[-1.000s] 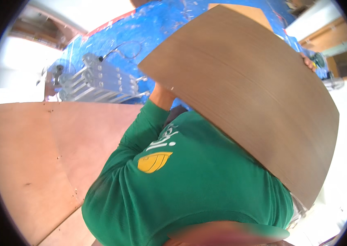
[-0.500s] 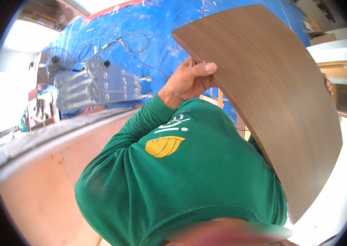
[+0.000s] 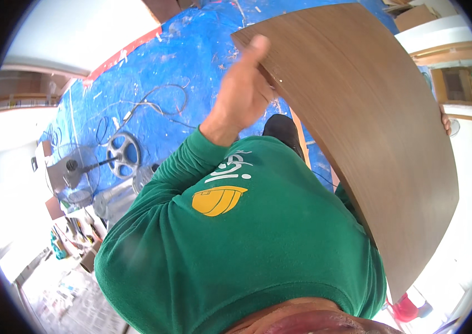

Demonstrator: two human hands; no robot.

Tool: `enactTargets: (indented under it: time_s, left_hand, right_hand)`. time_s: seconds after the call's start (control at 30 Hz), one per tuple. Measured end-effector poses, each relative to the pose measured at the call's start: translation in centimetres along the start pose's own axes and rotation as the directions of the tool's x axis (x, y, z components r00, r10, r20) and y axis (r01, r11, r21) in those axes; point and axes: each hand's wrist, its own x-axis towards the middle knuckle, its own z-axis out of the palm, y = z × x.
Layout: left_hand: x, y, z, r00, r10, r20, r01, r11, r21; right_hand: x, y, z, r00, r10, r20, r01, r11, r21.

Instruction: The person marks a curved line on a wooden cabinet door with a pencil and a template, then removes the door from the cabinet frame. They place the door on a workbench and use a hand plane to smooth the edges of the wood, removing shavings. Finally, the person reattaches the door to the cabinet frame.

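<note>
A large brown wood-grain board [image 3: 364, 128] is held up at my right side, leaning against my green sleeve and body. My left hand [image 3: 241, 92] is on its left edge near the far corner, thumb pointing along the edge and fingers curled at its underside. Of my right hand [image 3: 446, 121] only the fingertips show, wrapped round the board's right edge. The board hides the rest of that hand and most of that arm.
Blue sheeting [image 3: 197, 61] covers the floor, with loose cables [image 3: 152, 103] on it. A fan [image 3: 74, 175] with a round base stands at left, beside a folded metal ladder [image 3: 113, 201]. Tools [image 3: 74, 228] lie near it. Cardboard [image 3: 416, 18] is at the far right.
My left hand has slid along the board's edge toward its far corner, thumb now turned up. I have turned, so the fan's base and my dark shoe show, while my arm covers more of the ladder.
</note>
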Motion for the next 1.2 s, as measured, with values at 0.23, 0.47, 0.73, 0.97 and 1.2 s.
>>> enactTargets:
  time_s: [0.23,0.47,0.73,0.97,1.2]
  left_hand:
    - [10.5,-1.7,-0.6,0.874,-0.38,0.303,0.415,0.908,-0.057]
    - [25.5,4.7,0.4,0.922,-0.115,0.371,0.089,0.992,0.085]
    - [38.0,11.4,-1.1,0.873,-0.241,0.423,0.098,0.938,0.332]
    - [47.4,13.9,-2.0,0.738,-0.428,0.521,0.14,0.853,0.504]
    - [54.6,15.7,-0.9,0.54,-0.589,0.6,0.124,0.762,0.636]
  right_hand:
    - [-7.9,2.4,1.4,0.992,-0.023,-0.128,0.029,0.999,0.044]
    - [-18.0,6.2,5.8,0.964,0.009,-0.264,0.028,0.99,0.135]
    - [-26.2,9.9,13.6,0.939,0.168,-0.299,-0.062,0.94,0.335]
    - [-23.8,10.1,21.3,0.77,0.639,0.002,-0.462,0.555,0.691]
    - [-24.7,15.7,29.2,0.782,0.597,-0.181,-0.228,0.544,0.808]
